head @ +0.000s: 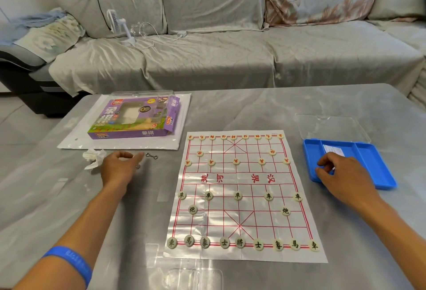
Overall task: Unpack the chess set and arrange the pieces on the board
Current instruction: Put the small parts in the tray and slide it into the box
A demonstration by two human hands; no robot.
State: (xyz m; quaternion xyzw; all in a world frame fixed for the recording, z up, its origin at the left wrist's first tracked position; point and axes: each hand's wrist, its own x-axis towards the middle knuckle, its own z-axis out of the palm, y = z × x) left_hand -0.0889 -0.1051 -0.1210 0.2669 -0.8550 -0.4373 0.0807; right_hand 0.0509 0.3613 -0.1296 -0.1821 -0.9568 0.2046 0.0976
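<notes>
Grey table (253, 110), sofa (207, 54) behind. Board (242, 197) at centre, pieces (237, 195) set on both sides. Left of board: left hand (119, 167), fingers loosely curled, holding nothing. Right of board: right hand (338, 169) curled in blue tray (368, 163); grasp unclear.

A home living room; a long grey sofa (207, 43) with loose covers and cushions (212, 1) faces a low desk (253, 110); a small white fan (119, 27), apparently clip-on, sits on the seat.
</notes>
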